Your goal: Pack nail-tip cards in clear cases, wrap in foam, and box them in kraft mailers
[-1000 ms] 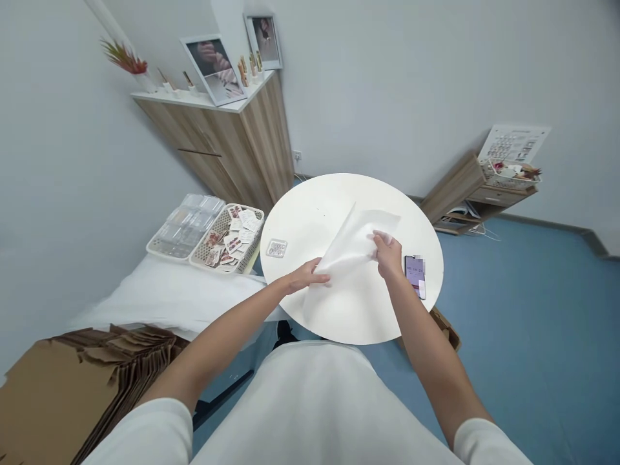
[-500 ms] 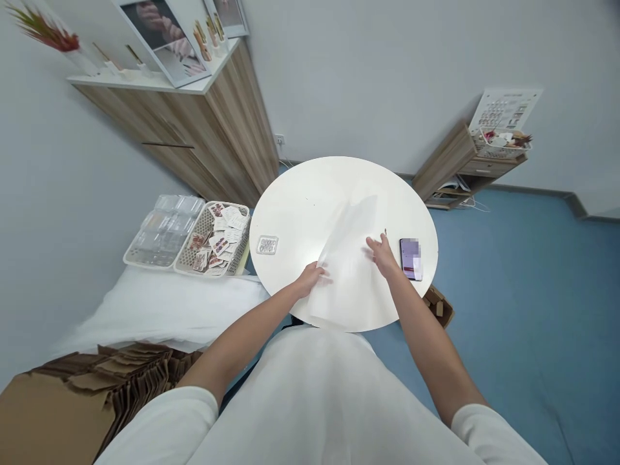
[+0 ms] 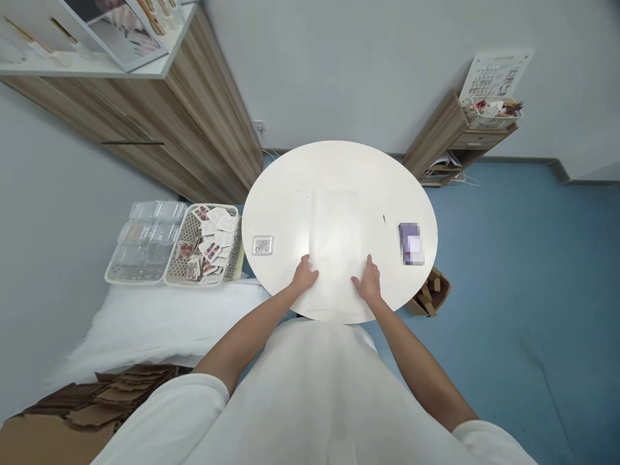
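A translucent white plastic sheet or bag (image 3: 336,245) lies flat on the round white table (image 3: 339,155), its near end close to the table's front edge. Its faint outline makes the exact kind hard to tell. At the left edge of this sheet is my left hand (image 3: 304,276), thumb pointing inward and index finger stretched forward. My right hand (image 3: 369,283) rests by the opposite edge, its thumb and index finger spread apart. Neither hand appears to pinch the sheet. Left of my left hand sits a small clear case (image 3: 263,245) with small pieces in it.
A phone (image 3: 411,244) lies at the table's right side, and a tiny dark item (image 3: 384,219) nearer the middle. Left of the table stand a basket of printed cards (image 3: 186,265) and a basket of clear boxes (image 3: 112,271). A cardboard box (image 3: 442,294) is on the floor.
The sheet, raised and slanted before, now lies flat and straight on the table. My left hand has let go of it, and my right hand has moved down and inward to its right edge.
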{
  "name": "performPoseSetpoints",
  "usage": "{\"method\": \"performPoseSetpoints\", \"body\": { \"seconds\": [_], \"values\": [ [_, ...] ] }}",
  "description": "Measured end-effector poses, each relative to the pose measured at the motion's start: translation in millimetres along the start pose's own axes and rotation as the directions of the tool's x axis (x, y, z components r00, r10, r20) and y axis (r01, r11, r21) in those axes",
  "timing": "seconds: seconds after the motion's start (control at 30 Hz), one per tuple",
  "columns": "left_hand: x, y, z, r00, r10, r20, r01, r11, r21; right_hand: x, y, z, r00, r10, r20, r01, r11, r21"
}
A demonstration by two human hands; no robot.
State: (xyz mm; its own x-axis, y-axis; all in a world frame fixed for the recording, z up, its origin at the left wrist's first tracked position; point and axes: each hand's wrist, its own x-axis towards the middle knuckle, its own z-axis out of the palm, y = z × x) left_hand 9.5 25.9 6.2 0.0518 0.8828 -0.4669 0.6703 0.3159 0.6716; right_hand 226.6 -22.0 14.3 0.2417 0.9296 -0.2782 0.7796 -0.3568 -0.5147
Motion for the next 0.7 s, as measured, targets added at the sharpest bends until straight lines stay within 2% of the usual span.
{"method": "performPoseSetpoints", "body": {
  "seconds": [0.07, 0.1, 0.2, 0.27, 0.33, 0.7],
  "values": [
    [-5.3, -5.4, 1.7, 0.98, 0.173, -0.104, -0.151, 0.97, 0.189, -8.2, -1.2, 5.5, 0.986, -0.163, 0.031, 0.166, 0.974, -0.156],
    [-8.5, -7.7, 2.7, 0.961, 0.254, -0.113, -0.216, 0.938, 0.273, -12.0, -1.8, 8.9, 0.968, -0.236, 0.086, 0.249, 0.945, -0.213],
    [-17.8, -14.4, 5.3, 0.909, 0.416, 0.013, -0.371, 0.797, 0.477, -19.6, -2.9, 19.8, 0.909, -0.321, 0.267, 0.396, 0.865, -0.308],
    [-21.7, -19.0, 6.4, 0.896, 0.428, 0.115, -0.416, 0.721, 0.554, -20.7, -2.1, 25.7, 0.904, -0.291, 0.313, 0.396, 0.847, -0.356],
    [-23.3, -22.9, 7.2, 0.898, 0.407, 0.165, -0.419, 0.684, 0.597, -20.0, -0.1, 29.0, 0.911, -0.263, 0.318, 0.379, 0.84, -0.388],
    [-21.8, -18.7, 15.3, 0.897, 0.37, 0.242, -0.432, 0.616, 0.659, -14.9, 8.0, 20.2, 0.923, -0.235, 0.304, 0.347, 0.848, -0.4]
  ]
}}
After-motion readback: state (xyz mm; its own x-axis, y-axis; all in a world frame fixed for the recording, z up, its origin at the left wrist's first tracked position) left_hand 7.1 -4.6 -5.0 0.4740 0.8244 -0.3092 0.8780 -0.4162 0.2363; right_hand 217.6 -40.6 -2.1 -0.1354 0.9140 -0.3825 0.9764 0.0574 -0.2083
